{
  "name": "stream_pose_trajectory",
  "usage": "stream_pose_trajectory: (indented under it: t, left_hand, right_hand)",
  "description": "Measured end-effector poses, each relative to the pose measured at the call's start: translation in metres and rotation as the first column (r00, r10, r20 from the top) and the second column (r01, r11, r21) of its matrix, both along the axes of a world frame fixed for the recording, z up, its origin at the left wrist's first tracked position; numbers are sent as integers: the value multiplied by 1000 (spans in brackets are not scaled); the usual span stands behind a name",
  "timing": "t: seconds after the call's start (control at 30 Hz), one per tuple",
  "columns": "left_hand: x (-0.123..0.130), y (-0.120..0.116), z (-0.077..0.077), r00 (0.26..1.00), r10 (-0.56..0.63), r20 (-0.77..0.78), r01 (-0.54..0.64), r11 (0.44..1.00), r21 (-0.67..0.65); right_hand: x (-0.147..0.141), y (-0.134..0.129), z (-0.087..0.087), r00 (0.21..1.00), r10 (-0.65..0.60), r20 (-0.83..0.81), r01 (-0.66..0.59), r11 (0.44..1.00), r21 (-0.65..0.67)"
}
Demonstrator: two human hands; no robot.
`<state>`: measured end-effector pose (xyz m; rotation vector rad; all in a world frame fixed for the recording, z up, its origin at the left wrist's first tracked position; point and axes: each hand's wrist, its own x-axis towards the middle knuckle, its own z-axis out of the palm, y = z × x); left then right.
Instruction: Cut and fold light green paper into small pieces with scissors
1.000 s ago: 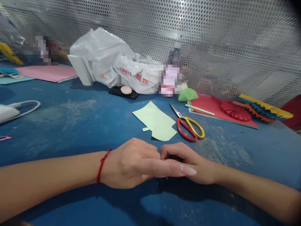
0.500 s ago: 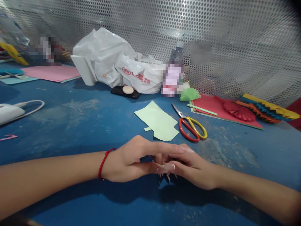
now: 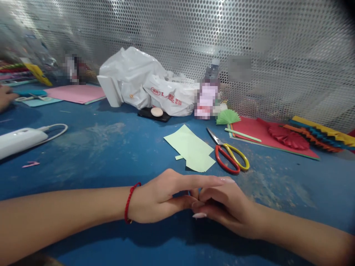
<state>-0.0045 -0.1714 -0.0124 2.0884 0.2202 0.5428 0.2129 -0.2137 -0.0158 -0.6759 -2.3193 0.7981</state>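
Both hands meet over the blue table near its front. My left hand (image 3: 163, 199), with a red cord bracelet (image 3: 129, 203) at the wrist, reaches its index finger across onto the back of my right hand (image 3: 233, 207). Their thumbs and fingertips press together; anything between them is hidden. Just beyond lie pale green paper pieces (image 3: 191, 147), one overlapping another. To their right rest scissors (image 3: 227, 155) with one red and one yellow handle, blades slightly parted and pointing away.
White plastic bags (image 3: 133, 77), a bottle (image 3: 208, 92) and a dark phone (image 3: 146, 113) stand or lie along the mesh wall. Red paper (image 3: 249, 129) and folded fans are at right. A white device (image 3: 24, 140), pink paper (image 3: 77, 94) and another person's hand (image 3: 5, 98) are at left.
The view has shifted left and up, so the table things appear farther right and lower. My right fingers have curled in more against my left fingertips. Another person's hand has appeared at far left.
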Motion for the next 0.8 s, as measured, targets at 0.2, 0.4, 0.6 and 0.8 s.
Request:
stream_pose_trajectory:
  t: [0.2, 0.4, 0.6, 0.8]
  left_hand:
    - [4, 0, -2, 996, 88, 1, -88, 992, -86]
    - [5, -7, 4, 985, 173, -8, -173, 975, -141]
    - [6, 1, 9, 953, 281, -113, -275, 959, 67]
    - [11, 2, 7, 958, 265, -111, -259, 964, 67]
  right_hand:
    - [0, 3, 5, 999, -45, -6, 44, 997, -66]
    - [1, 4, 4, 994, -88, -71, 65, 957, -283]
    - [3, 5, 5, 971, -200, -130, 166, 959, -231]
    - [3, 6, 6, 984, -160, -71, 145, 972, -187]
